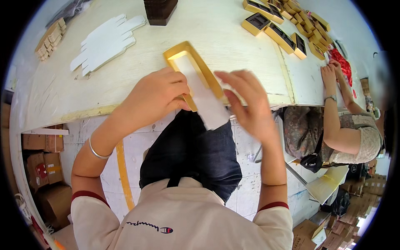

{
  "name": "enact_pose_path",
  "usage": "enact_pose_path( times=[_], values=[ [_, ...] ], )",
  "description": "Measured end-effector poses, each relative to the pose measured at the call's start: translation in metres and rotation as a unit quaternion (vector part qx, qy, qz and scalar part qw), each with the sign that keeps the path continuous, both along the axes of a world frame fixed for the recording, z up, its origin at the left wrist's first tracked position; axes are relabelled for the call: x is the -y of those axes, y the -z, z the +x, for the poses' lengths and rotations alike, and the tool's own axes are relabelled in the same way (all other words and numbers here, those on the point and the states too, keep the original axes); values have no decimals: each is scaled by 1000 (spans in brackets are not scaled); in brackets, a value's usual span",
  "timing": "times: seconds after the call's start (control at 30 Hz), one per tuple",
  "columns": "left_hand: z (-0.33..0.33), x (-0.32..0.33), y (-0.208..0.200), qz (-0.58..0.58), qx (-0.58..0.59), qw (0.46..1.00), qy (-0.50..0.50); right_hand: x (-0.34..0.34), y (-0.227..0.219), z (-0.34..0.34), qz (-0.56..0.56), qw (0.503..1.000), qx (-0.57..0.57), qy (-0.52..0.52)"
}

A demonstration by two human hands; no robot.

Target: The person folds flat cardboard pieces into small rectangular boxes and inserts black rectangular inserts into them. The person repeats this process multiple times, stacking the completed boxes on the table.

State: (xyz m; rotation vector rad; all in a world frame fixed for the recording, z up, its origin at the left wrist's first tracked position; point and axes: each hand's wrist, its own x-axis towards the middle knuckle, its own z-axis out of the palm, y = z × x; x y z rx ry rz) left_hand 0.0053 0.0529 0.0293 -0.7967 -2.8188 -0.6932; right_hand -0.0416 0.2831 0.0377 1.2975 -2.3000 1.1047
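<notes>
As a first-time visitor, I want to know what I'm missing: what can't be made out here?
All in the head view:
Right hand: blur hides whether it touches the gold box.
Gold box's left wall: partly covered by the left hand.
Dark object: cut off by the top edge.
Red bundle: too small to identify, partly covered by a co-worker's hands.

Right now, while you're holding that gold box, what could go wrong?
If the left hand slips, the gold box might drop, since the right hand has its fingers spread and doesn't seem to be gripping it.

The white strip sticks out of the box's near end, over the dark jeans, so it could get creased if it bumps them.
</notes>
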Motion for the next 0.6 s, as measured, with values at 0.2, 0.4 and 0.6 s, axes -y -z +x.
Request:
enact_pose_path(
  times=[0.2, 0.4, 0.6],
  values=[
    [-14, 12, 5, 39, -34, 997, 54, -12, 14, -26, 118, 983, 85, -111],
    [-17, 7, 15, 56, -40, 997, 19, -1, 26, -41, 86, 985, 86, -122],
    [-12, -17, 15, 155, 33, 987, -41, 23, 41, -31, 77, 994, -65, -31]
  ],
)
